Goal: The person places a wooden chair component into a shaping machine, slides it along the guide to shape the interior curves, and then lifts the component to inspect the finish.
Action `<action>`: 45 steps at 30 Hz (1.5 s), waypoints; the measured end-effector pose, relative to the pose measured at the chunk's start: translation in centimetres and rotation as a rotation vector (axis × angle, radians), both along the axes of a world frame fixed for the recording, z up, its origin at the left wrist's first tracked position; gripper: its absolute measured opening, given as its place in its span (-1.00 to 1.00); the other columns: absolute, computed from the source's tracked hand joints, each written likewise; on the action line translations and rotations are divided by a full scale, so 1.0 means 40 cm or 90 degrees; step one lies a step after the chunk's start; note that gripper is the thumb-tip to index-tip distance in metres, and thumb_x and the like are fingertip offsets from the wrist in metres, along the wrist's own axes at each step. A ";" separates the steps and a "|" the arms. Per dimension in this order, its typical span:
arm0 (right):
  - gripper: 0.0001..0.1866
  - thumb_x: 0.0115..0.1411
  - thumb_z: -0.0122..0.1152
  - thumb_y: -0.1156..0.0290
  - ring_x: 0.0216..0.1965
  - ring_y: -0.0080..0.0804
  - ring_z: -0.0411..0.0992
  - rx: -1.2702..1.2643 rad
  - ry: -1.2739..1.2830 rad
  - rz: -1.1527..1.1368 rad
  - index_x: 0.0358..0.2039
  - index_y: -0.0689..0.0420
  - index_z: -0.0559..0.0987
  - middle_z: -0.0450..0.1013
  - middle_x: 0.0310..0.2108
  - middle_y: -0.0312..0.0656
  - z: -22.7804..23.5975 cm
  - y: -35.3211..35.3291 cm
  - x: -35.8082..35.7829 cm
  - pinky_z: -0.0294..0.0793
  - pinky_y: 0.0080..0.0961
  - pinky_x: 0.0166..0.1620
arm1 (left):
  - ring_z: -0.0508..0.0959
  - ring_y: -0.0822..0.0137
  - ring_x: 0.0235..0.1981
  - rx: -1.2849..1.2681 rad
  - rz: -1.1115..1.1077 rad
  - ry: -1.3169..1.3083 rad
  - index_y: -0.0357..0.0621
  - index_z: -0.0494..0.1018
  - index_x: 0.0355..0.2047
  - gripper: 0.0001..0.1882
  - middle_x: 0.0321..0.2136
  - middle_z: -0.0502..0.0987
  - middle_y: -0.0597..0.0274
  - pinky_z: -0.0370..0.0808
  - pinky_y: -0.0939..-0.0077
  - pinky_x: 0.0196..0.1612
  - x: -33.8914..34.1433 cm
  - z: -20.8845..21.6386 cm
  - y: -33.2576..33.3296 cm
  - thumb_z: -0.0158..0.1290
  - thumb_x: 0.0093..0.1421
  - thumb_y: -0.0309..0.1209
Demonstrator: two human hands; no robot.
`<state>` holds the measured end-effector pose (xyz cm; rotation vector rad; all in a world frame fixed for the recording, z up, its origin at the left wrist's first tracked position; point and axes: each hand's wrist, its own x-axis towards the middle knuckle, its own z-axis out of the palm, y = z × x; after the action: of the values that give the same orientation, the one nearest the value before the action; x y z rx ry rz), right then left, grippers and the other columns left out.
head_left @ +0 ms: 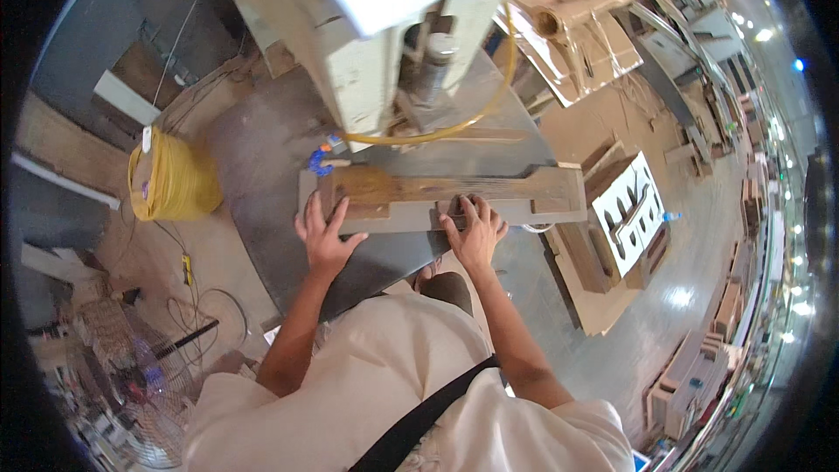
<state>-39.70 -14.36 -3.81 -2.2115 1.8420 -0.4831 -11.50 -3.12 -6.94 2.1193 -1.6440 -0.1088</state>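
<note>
A long brown wooden piece (437, 187), wider at both ends, lies on a flat grey-brown jig board (411, 220) on the dark machine table. My left hand (325, 240) grips the board's left end, fingers spread over its top and thumb at the near edge. Farther right, my right hand (474, 234) holds the board near its middle, with fingers bent over a small dark block at the near edge. Just beyond the wooden piece's left end is a blue segmented hose (321, 163). Above the table hangs the machine's metal spindle housing (434, 65); its lower end is hidden.
A curved yellow hose (437, 135) crosses beyond the work. At left stands a yellow sack (170, 177), with a wire-caged fan (135, 367) nearer me. Stacked wooden parts and a white sheet with dark cut-out shapes (631, 214) lie at right. Cables trail on the floor.
</note>
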 end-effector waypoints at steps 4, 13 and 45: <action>-0.50 0.21 0.23 0.11 0.17 -0.02 0.28 0.000 -0.081 0.034 0.14 -0.02 0.51 0.32 0.19 -0.12 0.017 -0.079 -0.057 0.07 0.18 0.25 | 0.07 -0.10 0.39 0.020 0.074 -0.033 0.16 0.33 0.30 -0.01 0.39 0.03 -0.10 -0.04 -0.33 0.31 -0.020 -0.032 0.040 0.36 -0.13 0.21; -0.42 0.15 0.32 0.12 0.35 0.12 0.06 -0.026 0.072 0.084 0.17 -0.03 0.45 0.19 0.29 -0.09 -0.047 -0.518 -0.129 -0.09 0.42 0.30 | 0.08 -0.10 0.39 0.081 0.114 -0.060 0.24 0.18 0.38 0.14 0.40 0.03 -0.02 -0.08 -0.35 0.34 -0.024 -0.020 0.021 0.35 -0.19 0.30; -0.89 0.19 0.09 0.52 -0.71 -0.35 0.37 0.610 -0.565 -0.733 -0.44 0.26 0.54 0.46 -0.61 -0.06 -0.480 0.185 -0.878 0.22 -0.43 -0.71 | 0.11 -0.16 0.36 0.112 0.162 -0.156 0.23 0.07 0.44 0.09 0.39 0.05 -0.11 0.03 -0.30 0.33 -0.041 -0.054 0.049 0.21 -0.01 0.33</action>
<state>-74.81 -6.96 -23.00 -0.1358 1.9195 -0.4539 -13.13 -1.17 -9.09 2.5430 -1.5253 0.0939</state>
